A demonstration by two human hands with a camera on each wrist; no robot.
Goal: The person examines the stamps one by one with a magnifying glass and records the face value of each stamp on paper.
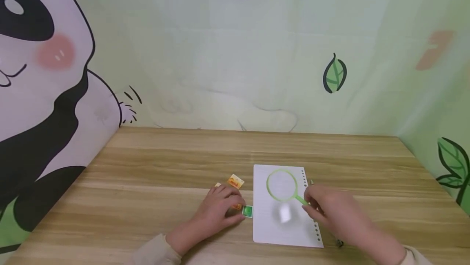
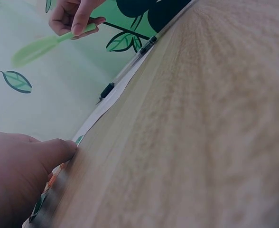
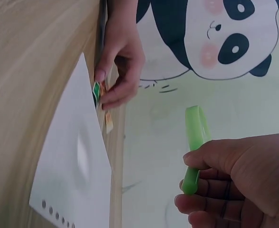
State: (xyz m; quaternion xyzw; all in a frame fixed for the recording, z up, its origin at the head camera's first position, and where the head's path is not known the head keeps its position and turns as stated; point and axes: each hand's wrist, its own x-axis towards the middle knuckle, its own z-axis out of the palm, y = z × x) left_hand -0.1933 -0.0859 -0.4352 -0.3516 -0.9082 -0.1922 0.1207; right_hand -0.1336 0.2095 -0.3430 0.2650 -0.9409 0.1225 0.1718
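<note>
In the head view my right hand pinches the green handle of a magnifying glass between thumb and fingers. Its round lens is raised over a lined sheet of paper, where a bright patch and a shadow fall. The right wrist view shows the magnifying glass nearly edge-on. My left hand rests on the table left of the sheet, fingers bent over small stamp-like pictures. Its thumb touches the edge of a green picture beside the paper. An orange picture lies beyond its fingers; others are partly hidden under the hand.
A clear pen with black ends lies along the sheet's right side, mostly covered by my right hand in the head view. The wooden table meets a wall printed with a panda and leaves.
</note>
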